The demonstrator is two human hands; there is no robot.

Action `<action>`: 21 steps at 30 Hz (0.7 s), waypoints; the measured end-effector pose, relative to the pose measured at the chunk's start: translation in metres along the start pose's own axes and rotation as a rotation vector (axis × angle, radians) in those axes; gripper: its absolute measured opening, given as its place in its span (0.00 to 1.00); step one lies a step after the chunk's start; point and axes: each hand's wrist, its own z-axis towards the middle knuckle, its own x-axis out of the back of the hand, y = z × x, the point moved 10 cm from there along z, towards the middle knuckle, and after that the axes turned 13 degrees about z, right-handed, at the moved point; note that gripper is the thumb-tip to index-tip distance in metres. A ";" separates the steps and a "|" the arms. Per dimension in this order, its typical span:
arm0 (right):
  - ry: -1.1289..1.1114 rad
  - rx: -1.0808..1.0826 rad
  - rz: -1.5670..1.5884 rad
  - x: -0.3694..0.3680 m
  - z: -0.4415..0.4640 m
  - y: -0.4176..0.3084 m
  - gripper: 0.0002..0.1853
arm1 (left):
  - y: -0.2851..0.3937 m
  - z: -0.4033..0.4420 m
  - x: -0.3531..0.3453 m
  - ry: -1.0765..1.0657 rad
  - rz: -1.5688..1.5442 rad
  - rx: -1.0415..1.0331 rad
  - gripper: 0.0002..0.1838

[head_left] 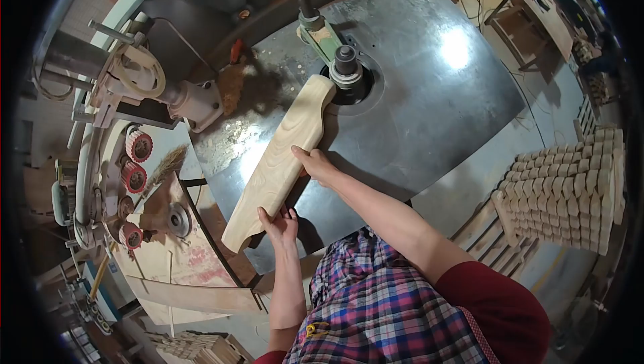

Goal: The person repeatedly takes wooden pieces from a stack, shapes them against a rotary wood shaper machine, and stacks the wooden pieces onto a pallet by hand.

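A long, pale wooden board (285, 143) with curved edges is held slanting over a grey metal machine table (422, 89). My left hand (280, 225) grips its near end, thumb on top and fingers beneath. Around the middle of the right edge, my right hand (314, 166) is closed on the same board, its thumb on the upper face. The board's far end is beside the upright machine spindle (346, 72), seemingly against it, though exact contact is hard to see. Whether the spindle is turning I cannot tell.
A green arm (325, 42) reaches to the spindle. Wood dust and chips lie on the table's left part. Red-rimmed rollers (134, 176) and a motor-like unit (194, 102) stand at left. Stacked curved wooden pieces (567, 190) rest on a pallet at right.
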 end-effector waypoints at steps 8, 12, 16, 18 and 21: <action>0.168 -0.020 -0.154 0.006 -0.005 -0.032 0.30 | -0.012 -0.006 -0.021 0.077 -0.026 0.009 0.30; 0.189 -0.013 -0.079 0.011 0.003 -0.026 0.30 | -0.015 -0.013 -0.036 0.063 -0.008 -0.029 0.29; -0.009 -0.085 -0.067 -0.016 -0.006 0.015 0.27 | -0.017 -0.015 -0.039 -0.001 -0.040 0.038 0.26; 0.025 0.062 0.330 -0.032 -0.018 0.035 0.26 | -0.023 -0.017 -0.042 -0.063 -0.088 0.120 0.23; -0.088 0.017 0.316 -0.044 -0.018 0.042 0.26 | -0.002 -0.055 -0.033 -0.107 0.019 0.268 0.18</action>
